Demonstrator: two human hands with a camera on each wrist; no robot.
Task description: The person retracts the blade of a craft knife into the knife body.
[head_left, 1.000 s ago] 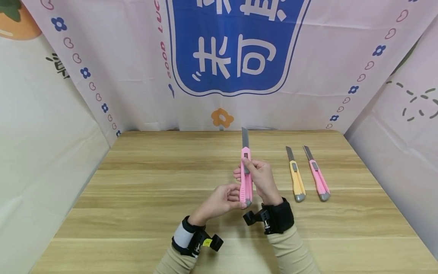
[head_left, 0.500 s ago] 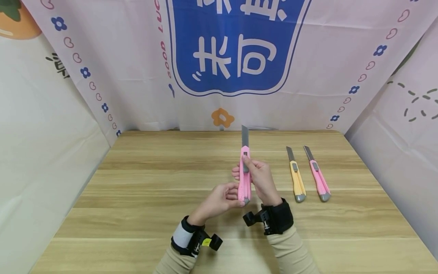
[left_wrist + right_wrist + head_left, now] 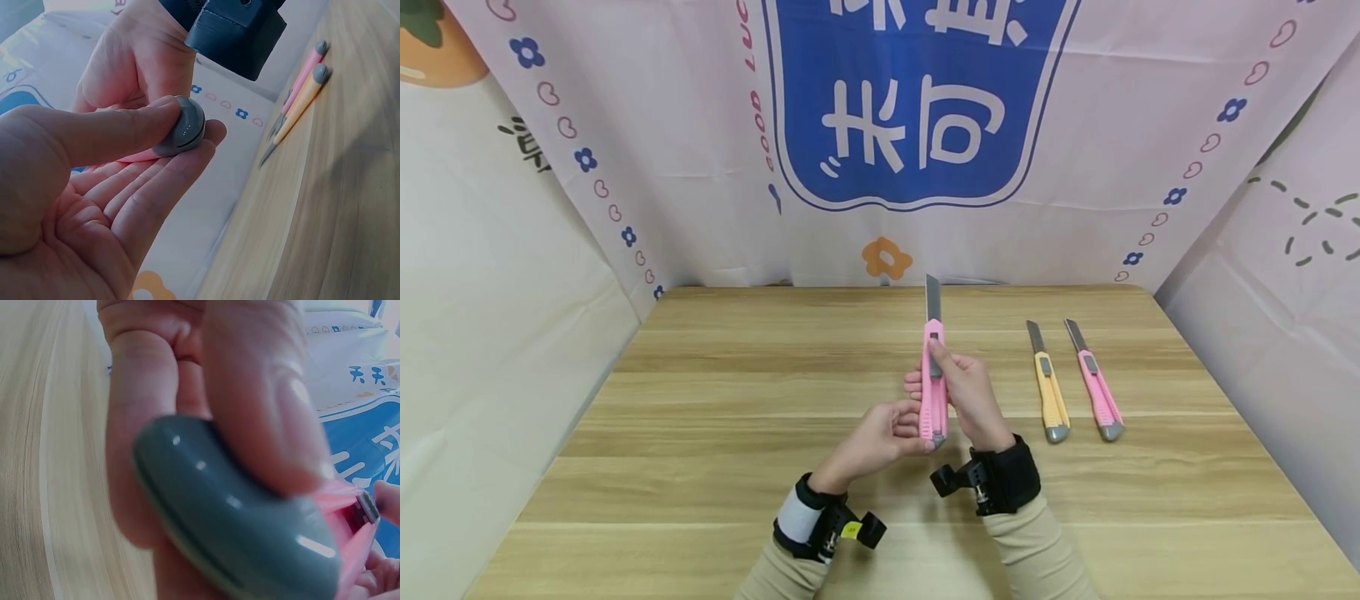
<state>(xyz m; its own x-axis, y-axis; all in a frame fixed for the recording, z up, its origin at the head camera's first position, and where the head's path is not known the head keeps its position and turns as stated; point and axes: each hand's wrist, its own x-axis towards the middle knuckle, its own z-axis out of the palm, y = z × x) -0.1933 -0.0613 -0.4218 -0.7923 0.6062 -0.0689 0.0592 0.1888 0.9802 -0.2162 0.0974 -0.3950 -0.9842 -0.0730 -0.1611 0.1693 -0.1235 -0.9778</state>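
Both hands hold a pink utility knife point(image 3: 927, 408) above the table, its long grey blade point(image 3: 933, 298) extended toward the back wall. In the left wrist view, the left hand point(image 3: 878, 437) pinches the knife's grey end cap point(image 3: 187, 130) between thumb and fingers. Farther up the handle, the right hand point(image 3: 976, 400) grips it, with its thumb at the grey slider point(image 3: 936, 367). Close to the camera in the right wrist view, the end cap point(image 3: 231, 512) hides much of the handle.
On the right side of the wooden table point(image 3: 715, 400) lie a yellow utility knife point(image 3: 1049, 396) and a second pink utility knife point(image 3: 1099, 392), both with blades out. A printed cloth point(image 3: 700, 167) hangs behind the table's back edge.
The held pink utility knife has shifted slightly left and a little toward the back, both hands going with it. Its blade length looks the same. The two knives on the table have not moved.
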